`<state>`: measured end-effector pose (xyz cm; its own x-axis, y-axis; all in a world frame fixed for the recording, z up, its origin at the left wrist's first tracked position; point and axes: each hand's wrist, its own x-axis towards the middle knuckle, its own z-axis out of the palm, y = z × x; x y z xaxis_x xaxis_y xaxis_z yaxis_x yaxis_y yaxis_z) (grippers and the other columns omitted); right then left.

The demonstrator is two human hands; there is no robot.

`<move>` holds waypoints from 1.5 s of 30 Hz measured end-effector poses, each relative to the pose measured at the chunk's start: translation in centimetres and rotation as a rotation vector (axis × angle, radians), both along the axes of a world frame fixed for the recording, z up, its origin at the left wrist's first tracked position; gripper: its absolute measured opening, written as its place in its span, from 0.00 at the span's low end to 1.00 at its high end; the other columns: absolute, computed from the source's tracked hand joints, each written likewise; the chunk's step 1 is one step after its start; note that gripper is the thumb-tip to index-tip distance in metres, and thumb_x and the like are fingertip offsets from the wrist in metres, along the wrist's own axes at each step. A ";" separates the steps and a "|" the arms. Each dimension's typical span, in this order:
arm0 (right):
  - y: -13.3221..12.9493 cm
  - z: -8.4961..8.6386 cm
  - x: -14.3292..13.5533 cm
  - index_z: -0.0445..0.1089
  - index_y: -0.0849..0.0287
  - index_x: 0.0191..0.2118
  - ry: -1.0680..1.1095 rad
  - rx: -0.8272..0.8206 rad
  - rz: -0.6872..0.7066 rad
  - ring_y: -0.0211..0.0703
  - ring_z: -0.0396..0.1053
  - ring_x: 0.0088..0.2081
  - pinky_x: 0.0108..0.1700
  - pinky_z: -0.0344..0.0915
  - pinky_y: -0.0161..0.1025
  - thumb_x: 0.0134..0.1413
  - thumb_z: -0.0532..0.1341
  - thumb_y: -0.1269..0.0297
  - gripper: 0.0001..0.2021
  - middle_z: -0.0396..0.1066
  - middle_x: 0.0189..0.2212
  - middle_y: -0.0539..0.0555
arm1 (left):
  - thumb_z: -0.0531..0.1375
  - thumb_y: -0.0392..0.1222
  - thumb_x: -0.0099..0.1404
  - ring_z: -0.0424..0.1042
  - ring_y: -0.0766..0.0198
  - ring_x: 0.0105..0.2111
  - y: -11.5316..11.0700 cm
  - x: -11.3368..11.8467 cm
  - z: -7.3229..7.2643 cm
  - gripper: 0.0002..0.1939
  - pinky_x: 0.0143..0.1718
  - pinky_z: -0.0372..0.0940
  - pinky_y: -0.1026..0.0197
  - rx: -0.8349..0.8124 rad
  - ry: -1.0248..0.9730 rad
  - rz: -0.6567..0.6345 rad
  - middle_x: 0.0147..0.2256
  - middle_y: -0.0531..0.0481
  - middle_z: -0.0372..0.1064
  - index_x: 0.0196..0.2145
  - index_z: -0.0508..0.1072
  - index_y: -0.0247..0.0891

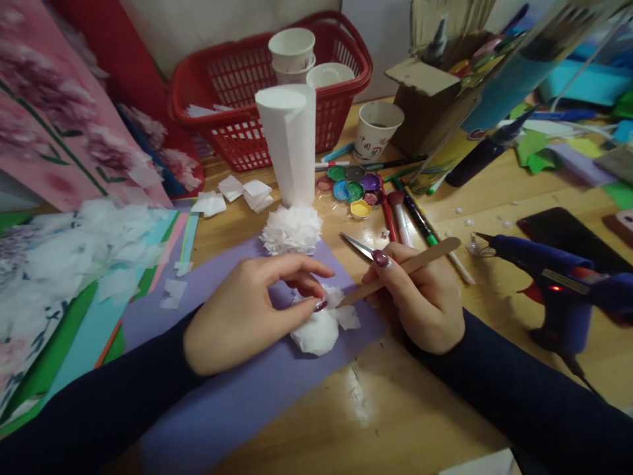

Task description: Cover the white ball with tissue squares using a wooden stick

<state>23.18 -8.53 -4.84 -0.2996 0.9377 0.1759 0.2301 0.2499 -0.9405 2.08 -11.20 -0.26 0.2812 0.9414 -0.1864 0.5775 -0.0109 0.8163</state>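
Observation:
A round white paper ball [315, 332] with small paper squares on its far side rests on a sheet of purple paper [198, 415]. My left hand [252, 303] is curled over the ball from the left. Its thumb and a finger pinch at the ball's top, while the index finger is raised. In my right hand [420, 297] is a wooden craft stick [430, 256], its lower end against the paper squares. A pointed metal blade [357, 245] also sticks out from this hand; the rest of that tool is hidden. Just beyond sits a ruffled white paper pompom [291, 229].
A white paper roll [289, 145] stands before a red basket [227, 132]. Paint pots [353, 191], brushes and a paper cup [376, 132] lie beyond my right hand. At right are a blue glue gun [558, 277] with its light on and a dark phone [573, 234].

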 end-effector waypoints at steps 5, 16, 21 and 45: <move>-0.1 0.3 0.0 0.68 0.58 0.25 -0.026 0.027 -0.008 0.34 0.66 0.17 0.16 0.56 0.30 0.65 0.53 0.56 0.19 0.68 0.16 0.49 | 0.61 0.34 0.60 0.76 0.63 0.35 0.4 0.5 -0.6 0.21 0.43 0.65 0.61 0.063 0.094 -0.080 0.33 0.55 0.78 0.52 0.67 0.41; -1.1 0.7 0.5 0.70 0.56 0.28 0.129 0.131 0.089 0.37 0.66 0.17 0.18 0.60 0.35 0.64 0.53 0.60 0.15 0.70 0.18 0.50 | 0.57 0.34 0.64 0.73 0.58 0.44 0.4 0.5 -0.6 0.24 0.50 0.59 0.55 0.278 0.225 -0.256 0.35 0.54 0.78 0.58 0.60 0.39; -0.8 0.5 0.2 0.68 0.58 0.27 -0.034 0.254 0.153 0.35 0.62 0.18 0.19 0.58 0.34 0.64 0.52 0.65 0.14 0.67 0.18 0.50 | 0.57 0.34 0.64 0.73 0.58 0.44 0.6 0.5 -0.8 0.24 0.50 0.60 0.55 0.309 0.223 -0.288 0.35 0.53 0.78 0.58 0.60 0.38; -2.0 0.8 -0.5 0.68 0.57 0.25 0.053 0.141 -0.039 0.34 0.59 0.16 0.19 0.57 0.35 0.65 0.52 0.61 0.17 0.64 0.15 0.48 | 0.60 0.56 0.62 0.57 0.43 0.60 -3.6 -5.0 -2.4 0.45 0.56 0.58 0.45 0.229 0.543 -0.279 0.62 0.35 0.55 0.66 0.41 0.40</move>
